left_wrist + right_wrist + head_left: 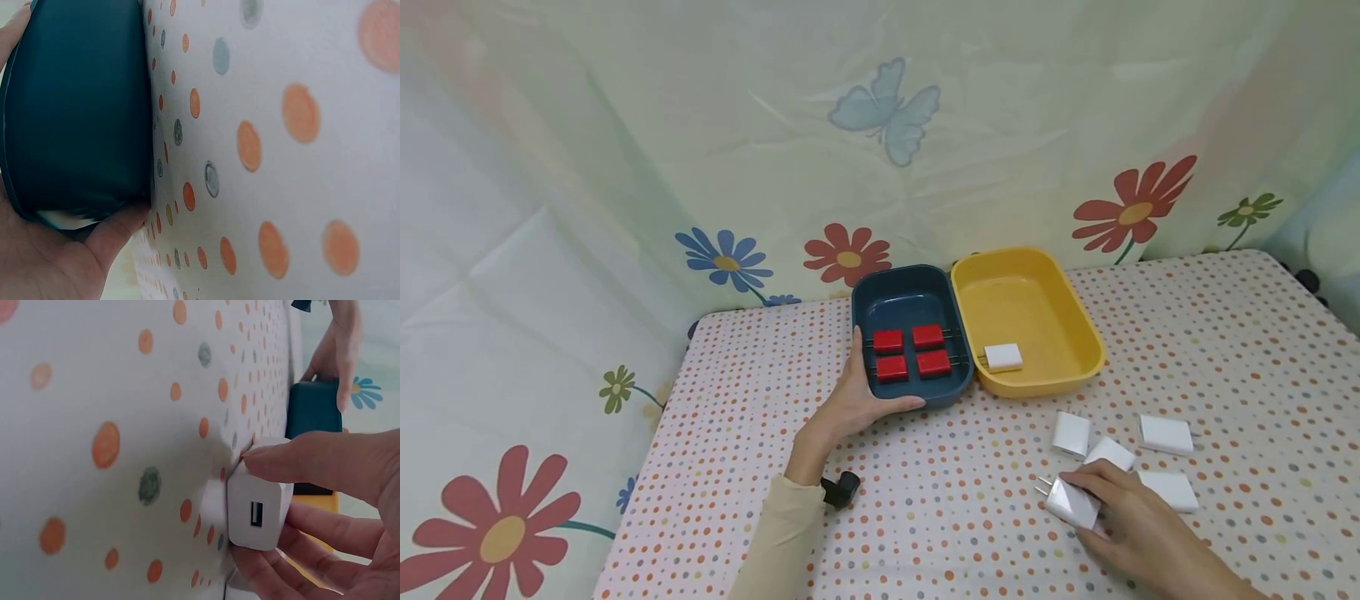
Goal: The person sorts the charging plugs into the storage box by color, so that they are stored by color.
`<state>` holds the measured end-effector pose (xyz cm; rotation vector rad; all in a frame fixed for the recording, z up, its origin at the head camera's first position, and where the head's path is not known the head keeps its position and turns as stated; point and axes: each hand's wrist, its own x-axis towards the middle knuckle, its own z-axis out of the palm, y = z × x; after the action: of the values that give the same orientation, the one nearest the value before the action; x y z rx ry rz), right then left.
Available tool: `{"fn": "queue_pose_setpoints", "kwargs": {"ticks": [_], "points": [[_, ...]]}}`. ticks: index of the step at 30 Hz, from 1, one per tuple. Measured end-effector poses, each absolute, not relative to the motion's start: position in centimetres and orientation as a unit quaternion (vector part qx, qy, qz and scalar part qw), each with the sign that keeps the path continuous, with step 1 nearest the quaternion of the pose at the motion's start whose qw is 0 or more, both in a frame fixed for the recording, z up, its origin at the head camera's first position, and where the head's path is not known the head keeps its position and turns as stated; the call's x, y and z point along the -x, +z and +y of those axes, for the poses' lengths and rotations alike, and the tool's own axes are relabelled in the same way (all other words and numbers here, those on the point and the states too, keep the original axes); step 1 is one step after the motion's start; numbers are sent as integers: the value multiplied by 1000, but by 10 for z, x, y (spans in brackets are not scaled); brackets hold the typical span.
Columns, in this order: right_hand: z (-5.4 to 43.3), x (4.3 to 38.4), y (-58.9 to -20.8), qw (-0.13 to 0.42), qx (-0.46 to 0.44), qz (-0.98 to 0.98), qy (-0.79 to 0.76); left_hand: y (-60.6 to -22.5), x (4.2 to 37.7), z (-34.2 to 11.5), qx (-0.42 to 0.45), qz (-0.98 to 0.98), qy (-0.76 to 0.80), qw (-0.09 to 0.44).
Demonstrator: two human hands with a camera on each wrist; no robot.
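Note:
My left hand (853,402) holds the front left corner of a dark blue tray (902,307), thumb along its front wall and fingers along its left side. Several red plug-in chargers (891,368) lie in the front part of that tray, prongs pointing sideways. Low over the tablecloth, my right hand (1131,512) pinches a white USB charger (1070,502) between thumb and fingers. Its prongs point left in the head view, and the right wrist view shows its USB port (257,514). Around that hand lie several more white chargers (1165,434), one partly covered by the fingers.
A yellow tray (1015,296) stands against the blue tray's right side, with one white charger (1003,357) near its front left. The dotted tablecloth (947,500) covers the table. Behind the trays hangs a flowered curtain (1000,167). A black strap device (842,490) is on the left wrist.

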<state>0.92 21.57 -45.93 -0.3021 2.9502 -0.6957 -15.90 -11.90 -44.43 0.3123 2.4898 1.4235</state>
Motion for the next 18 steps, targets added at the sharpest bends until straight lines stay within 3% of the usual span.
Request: {"fn": "queue_pose_setpoints", "kwargs": {"ticks": [6,18], "points": [[212,-7,-462,17,107,966,-234,-445,159,-119,-104,859,485,125],[211,1,-455,70,83,960,-257,-447,161,-119,-135,835,522,106]]}}
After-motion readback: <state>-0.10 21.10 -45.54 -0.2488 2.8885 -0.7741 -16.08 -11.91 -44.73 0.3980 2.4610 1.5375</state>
